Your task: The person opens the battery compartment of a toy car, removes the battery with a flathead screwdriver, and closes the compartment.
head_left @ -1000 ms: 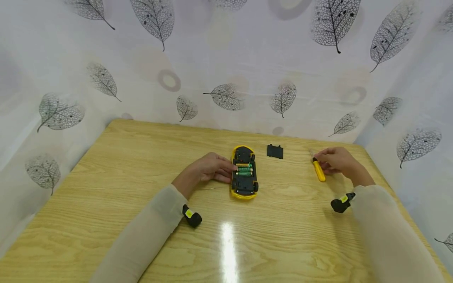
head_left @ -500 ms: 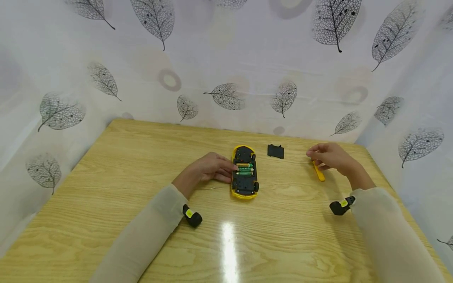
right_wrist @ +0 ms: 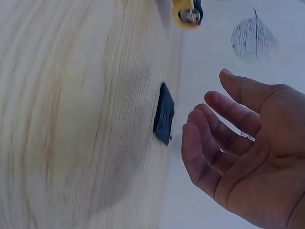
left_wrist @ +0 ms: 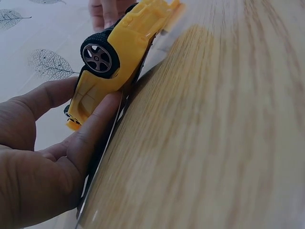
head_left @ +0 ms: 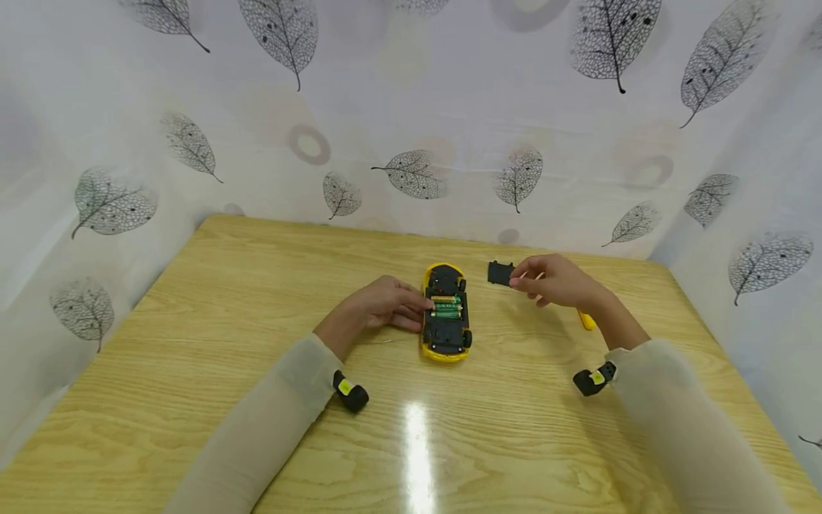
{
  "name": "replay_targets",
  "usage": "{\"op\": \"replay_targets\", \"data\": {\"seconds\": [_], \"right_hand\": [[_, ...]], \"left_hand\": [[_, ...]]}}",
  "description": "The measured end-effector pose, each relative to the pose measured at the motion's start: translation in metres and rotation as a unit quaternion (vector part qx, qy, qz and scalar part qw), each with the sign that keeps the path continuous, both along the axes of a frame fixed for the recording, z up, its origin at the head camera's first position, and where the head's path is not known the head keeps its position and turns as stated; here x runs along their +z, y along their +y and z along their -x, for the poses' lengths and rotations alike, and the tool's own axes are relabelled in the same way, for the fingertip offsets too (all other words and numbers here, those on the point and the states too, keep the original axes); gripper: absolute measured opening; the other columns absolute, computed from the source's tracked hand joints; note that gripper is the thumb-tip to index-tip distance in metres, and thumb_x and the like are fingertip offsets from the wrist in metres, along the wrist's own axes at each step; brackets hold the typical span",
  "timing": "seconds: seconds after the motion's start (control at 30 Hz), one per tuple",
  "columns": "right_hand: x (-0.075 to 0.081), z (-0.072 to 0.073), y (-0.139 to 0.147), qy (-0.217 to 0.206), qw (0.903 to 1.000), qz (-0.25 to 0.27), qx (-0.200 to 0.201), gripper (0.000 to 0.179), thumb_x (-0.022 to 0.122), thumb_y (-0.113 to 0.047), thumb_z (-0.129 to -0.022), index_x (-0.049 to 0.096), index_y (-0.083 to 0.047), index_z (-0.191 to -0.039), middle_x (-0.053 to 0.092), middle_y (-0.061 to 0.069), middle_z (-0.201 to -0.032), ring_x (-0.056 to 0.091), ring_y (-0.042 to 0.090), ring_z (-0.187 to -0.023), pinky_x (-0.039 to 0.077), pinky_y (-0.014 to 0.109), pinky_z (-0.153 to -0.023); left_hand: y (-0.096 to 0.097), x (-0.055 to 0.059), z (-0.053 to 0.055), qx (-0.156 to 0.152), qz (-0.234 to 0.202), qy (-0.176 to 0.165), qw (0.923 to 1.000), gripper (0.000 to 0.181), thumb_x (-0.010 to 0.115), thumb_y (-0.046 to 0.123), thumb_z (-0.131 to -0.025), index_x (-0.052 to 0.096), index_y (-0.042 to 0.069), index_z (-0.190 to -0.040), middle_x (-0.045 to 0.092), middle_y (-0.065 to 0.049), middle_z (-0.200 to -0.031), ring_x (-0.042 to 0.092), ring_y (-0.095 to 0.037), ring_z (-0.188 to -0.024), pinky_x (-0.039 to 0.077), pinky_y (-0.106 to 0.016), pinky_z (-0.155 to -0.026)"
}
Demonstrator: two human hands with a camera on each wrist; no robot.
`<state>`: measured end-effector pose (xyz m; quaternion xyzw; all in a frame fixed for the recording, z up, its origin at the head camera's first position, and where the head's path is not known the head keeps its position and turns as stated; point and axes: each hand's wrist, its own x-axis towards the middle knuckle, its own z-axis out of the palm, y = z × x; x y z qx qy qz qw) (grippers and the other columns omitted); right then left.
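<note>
A yellow toy car (head_left: 446, 332) lies upside down on the table, its battery bay showing several green batteries (head_left: 447, 311). My left hand (head_left: 385, 303) holds the car's left side, with a digit over the upturned edge and fingers low against the flank; the left wrist view shows the car's yellow side and a wheel (left_wrist: 99, 56). Just right of a black battery cover (head_left: 500, 273), my right hand (head_left: 554, 280) hovers with loosely bent fingers. In the right wrist view, a gap separates these fingers from the cover (right_wrist: 164, 114).
A yellow-handled screwdriver (head_left: 587, 320) lies on the table, mostly hidden behind the right hand and wrist. A thin small piece (head_left: 382, 341) lies left of the car. Leaf-patterned cloth (head_left: 411, 107) hangs behind the wooden table (head_left: 289, 264).
My right hand has let go of the screwdriver, leaving it on the table, and has moved left to beside the battery cover. The left hand has stayed on the toy car.
</note>
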<state>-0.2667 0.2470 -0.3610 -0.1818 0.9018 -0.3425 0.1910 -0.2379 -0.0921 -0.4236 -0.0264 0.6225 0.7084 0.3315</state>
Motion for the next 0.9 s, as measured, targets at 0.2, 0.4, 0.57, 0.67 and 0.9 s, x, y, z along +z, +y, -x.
{"op": "replay_targets", "data": {"seconds": [0.2, 0.4, 0.57, 0.67, 0.9], "right_hand": [[-0.004, -0.002, -0.028, 0.000, 0.9990, 0.007, 0.043, 0.032, 0.063, -0.027, -0.104, 0.066, -0.001, -0.123, 0.066, 0.020, -0.104, 0.061, 0.038, -0.089, 0.063, 0.045, -0.073], [-0.010, -0.007, -0.048, 0.033, 0.9955, 0.009, 0.088, 0.028, 0.065, -0.022, -0.103, 0.067, -0.001, -0.121, 0.067, 0.017, -0.095, 0.062, 0.034, -0.079, 0.061, 0.045, -0.067], [-0.014, -0.014, -0.063, 0.086, 0.9914, -0.005, 0.099, 0.021, 0.069, -0.019, -0.101, 0.070, -0.007, -0.118, 0.069, 0.006, -0.094, 0.064, 0.027, -0.071, 0.058, 0.039, -0.063], [-0.016, -0.018, -0.070, 0.115, 0.9884, -0.010, 0.098, 0.018, 0.070, -0.018, -0.099, 0.071, -0.009, -0.115, 0.069, 0.002, -0.093, 0.063, 0.021, -0.073, 0.056, 0.036, -0.063], [-0.023, -0.025, -0.079, 0.179, 0.9776, -0.008, 0.111, 0.015, 0.072, -0.015, -0.098, 0.074, -0.010, -0.112, 0.070, -0.001, -0.092, 0.063, 0.015, -0.081, 0.057, 0.035, -0.070]], "left_hand": [[0.000, 0.000, 0.001, -0.002, -0.002, -0.001, 1.0000, 0.025, 0.072, 0.004, -0.095, 0.069, -0.007, -0.116, 0.072, -0.017, -0.096, 0.072, -0.025, -0.083, 0.065, -0.040, -0.079], [0.000, 0.000, 0.000, -0.001, -0.004, -0.004, 1.0000, 0.026, 0.072, 0.004, -0.095, 0.068, -0.008, -0.118, 0.072, -0.018, -0.098, 0.072, -0.025, -0.084, 0.065, -0.040, -0.080], [0.000, 0.002, 0.000, 0.001, -0.002, -0.008, 1.0000, 0.027, 0.073, 0.005, -0.094, 0.069, -0.007, -0.118, 0.073, -0.017, -0.096, 0.073, -0.025, -0.082, 0.065, -0.040, -0.079], [0.000, 0.003, -0.001, 0.001, -0.003, -0.009, 1.0000, 0.028, 0.073, 0.005, -0.094, 0.069, -0.008, -0.119, 0.073, -0.017, -0.094, 0.073, -0.024, -0.081, 0.065, -0.039, -0.077], [0.000, 0.002, -0.002, -0.002, -0.008, -0.007, 0.9999, 0.029, 0.072, 0.004, -0.095, 0.067, -0.009, -0.121, 0.073, -0.017, -0.092, 0.073, -0.024, -0.079, 0.066, -0.037, -0.075]]}}
